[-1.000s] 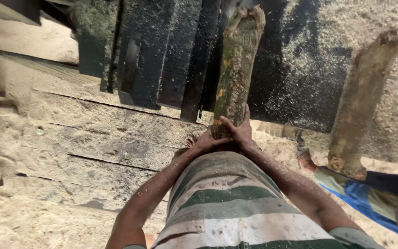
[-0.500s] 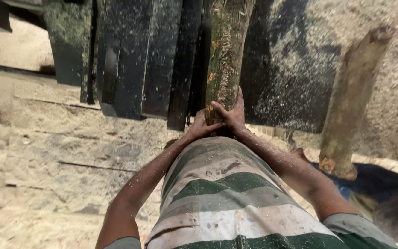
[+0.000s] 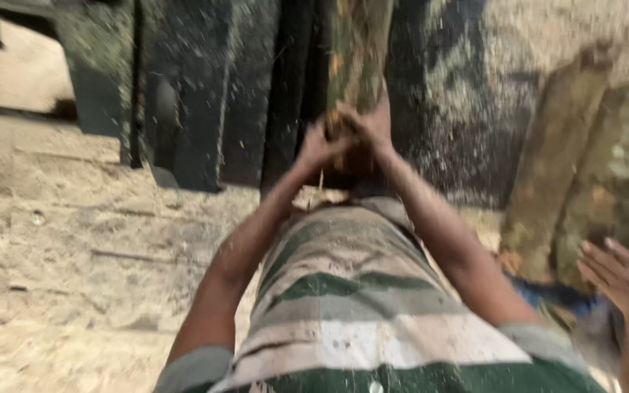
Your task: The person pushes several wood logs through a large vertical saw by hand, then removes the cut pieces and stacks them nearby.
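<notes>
Seeing a rough, bark-covered log (image 3: pixel 358 58), mossy green-brown, long axis running straight away from the body toward the frame top. Near end sits at chest height over a dark metal machine bed (image 3: pixel 205 109) dusted with sawdust. Left hand (image 3: pixel 318 145) and right hand (image 3: pixel 369 131) each have a grip clenched on the log's near end. Two similar logs (image 3: pixel 584 167) stand right; another person's hand (image 3: pixel 620 280) nearby.

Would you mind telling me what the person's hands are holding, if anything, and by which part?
Both the left hand and right hand grip the near end of a rough, mossy log, which points away over the dark machine bed.
</notes>
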